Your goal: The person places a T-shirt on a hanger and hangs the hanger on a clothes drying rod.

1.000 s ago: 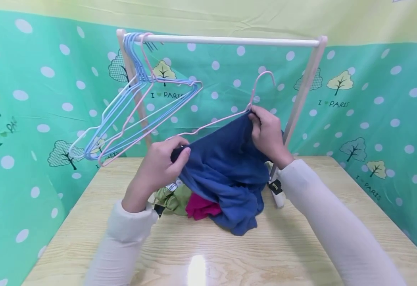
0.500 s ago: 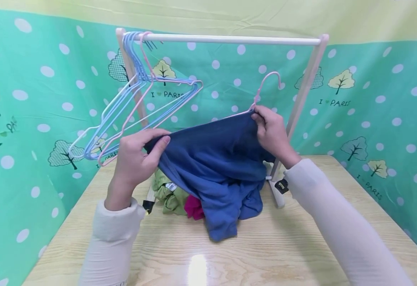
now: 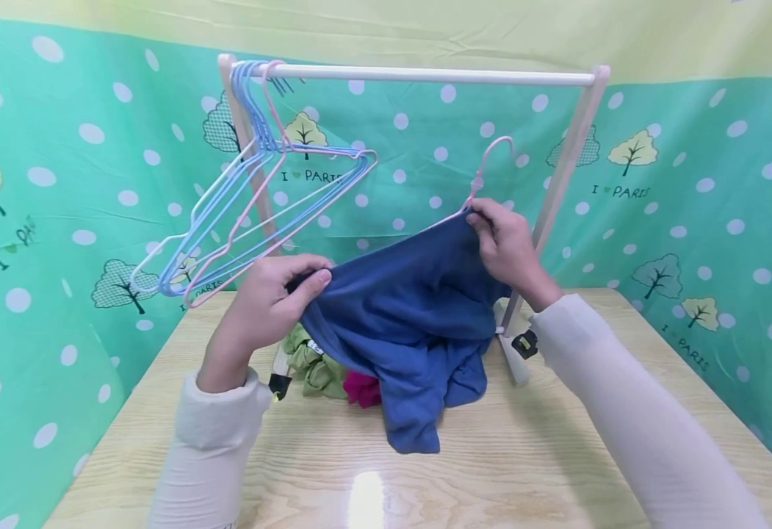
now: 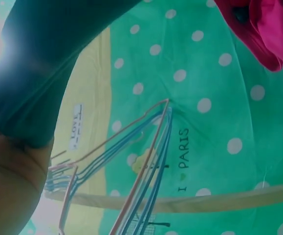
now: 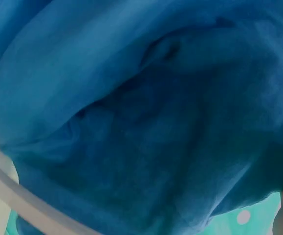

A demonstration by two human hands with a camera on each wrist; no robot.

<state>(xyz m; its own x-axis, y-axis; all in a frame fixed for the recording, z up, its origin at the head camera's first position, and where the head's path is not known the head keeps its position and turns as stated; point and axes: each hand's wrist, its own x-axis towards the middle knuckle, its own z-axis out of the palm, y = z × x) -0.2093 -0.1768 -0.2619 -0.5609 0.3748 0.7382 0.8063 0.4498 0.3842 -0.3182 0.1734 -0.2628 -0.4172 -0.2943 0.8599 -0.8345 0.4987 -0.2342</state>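
A dark blue garment (image 3: 399,308) is stretched between my two hands in the head view, its lower folds hanging down toward the table. My left hand (image 3: 269,301) pinches its upper left edge between thumb and fingers. At the upper right corner my right hand (image 3: 507,246) pinches the cloth just under the hook of a pink hanger (image 3: 477,184). Most of that hanger is hidden behind the garment; its hook stands free of the rail. In the right wrist view, the blue cloth (image 5: 146,122) fills nearly everything.
A rack with a white rail (image 3: 425,73) stands behind my hands. Several blue, white and pink hangers (image 3: 253,198) hang at its left end. An olive-green garment (image 3: 319,371) and a magenta one (image 3: 362,389) lie on the wooden table (image 3: 313,470) under the blue cloth.
My left hand has moved out to the left with the garment's edge, rising and then lowering slightly, so the edge is stretched wider and covers more of the hanger. My right hand has shifted slightly right.
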